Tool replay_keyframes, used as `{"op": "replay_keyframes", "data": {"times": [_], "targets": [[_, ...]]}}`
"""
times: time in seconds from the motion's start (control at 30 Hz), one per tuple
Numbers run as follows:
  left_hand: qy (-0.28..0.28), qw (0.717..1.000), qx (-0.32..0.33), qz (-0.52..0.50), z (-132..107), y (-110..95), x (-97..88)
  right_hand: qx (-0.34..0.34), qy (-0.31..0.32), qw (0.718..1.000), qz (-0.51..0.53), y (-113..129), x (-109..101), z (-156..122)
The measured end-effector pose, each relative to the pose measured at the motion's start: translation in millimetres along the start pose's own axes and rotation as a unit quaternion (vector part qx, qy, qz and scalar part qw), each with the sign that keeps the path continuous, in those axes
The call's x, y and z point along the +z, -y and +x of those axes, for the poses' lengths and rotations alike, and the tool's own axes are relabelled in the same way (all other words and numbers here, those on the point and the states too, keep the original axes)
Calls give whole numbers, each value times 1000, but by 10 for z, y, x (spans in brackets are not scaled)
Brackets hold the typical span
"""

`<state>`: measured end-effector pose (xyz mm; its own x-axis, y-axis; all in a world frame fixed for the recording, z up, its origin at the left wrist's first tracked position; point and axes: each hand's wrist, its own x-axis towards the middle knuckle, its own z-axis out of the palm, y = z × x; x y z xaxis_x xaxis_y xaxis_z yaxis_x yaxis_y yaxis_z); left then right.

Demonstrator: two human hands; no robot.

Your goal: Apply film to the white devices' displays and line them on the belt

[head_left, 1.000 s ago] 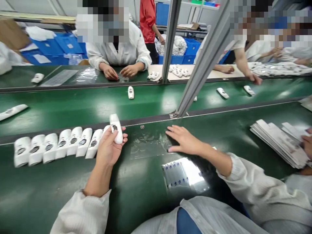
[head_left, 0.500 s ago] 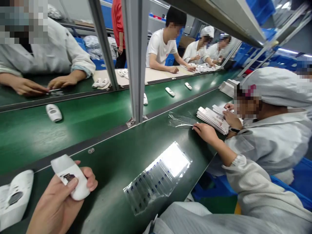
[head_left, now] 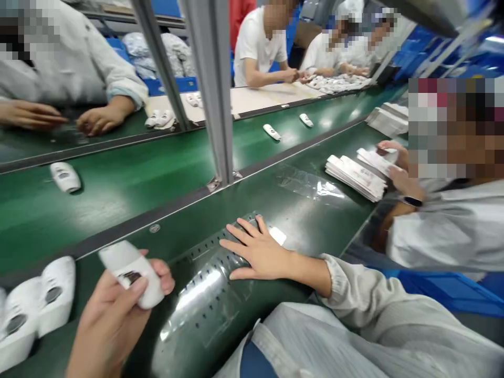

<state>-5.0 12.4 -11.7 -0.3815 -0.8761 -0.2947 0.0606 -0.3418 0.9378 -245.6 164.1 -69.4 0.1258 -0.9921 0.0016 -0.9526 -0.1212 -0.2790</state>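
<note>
The left hand (head_left: 112, 317) is clamped on 1 white device (head_left: 132, 266) near other devices (head_left: 59, 310) by the counter's (head_left: 244, 197) far edge; the right hand (head_left: 262, 257), fingers apart, overlies clear film (head_left: 208, 289).

Cannot see whole the clear dark-dotted plastic sheet (head_left: 197, 302), partly covered by the right hand (head_left: 260, 254), or the leftmost white rounded plastic devices (head_left: 18, 341), cropped at left
</note>
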Motion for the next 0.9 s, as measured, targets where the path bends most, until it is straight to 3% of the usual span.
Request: {"op": "replay_keyframes", "data": {"times": [0.1,0.17,0.27,0.4,0.47,0.5,0.57,0.63,0.67,0.73,0.83,0.9], "targets": [[21,999,33,-9,-39,-20,-79,12,-20,1000,10,105,-83,301],[-12,997,72,-2,-45,-27,-195,6,-55,998,18,154,-144,497],[-97,985,138,41,-47,8,-423,-69,-85,992,59,321,-123,870],[-144,970,154,124,-118,157,-598,-179,-35,980,80,603,68,1123],[-127,949,167,234,-174,266,-579,-174,-63,980,70,554,133,971],[-88,930,184,306,-197,323,-548,-164,-98,979,67,474,142,828],[35,863,241,444,-219,429,-473,-186,-161,967,67,271,116,463],[122,779,307,533,-189,507,-420,-250,-114,960,60,106,71,78],[128,746,334,562,-154,534,-412,-265,-61,961,55,60,60,-100],[73,712,364,596,-52,565,-438,-260,42,963,56,34,77,-420],[-16,701,370,609,97,575,-522,-170,94,978,77,69,143,-848],[-11,715,372,591,139,568,-548,-102,80,988,88,82,128,-1054]]}}
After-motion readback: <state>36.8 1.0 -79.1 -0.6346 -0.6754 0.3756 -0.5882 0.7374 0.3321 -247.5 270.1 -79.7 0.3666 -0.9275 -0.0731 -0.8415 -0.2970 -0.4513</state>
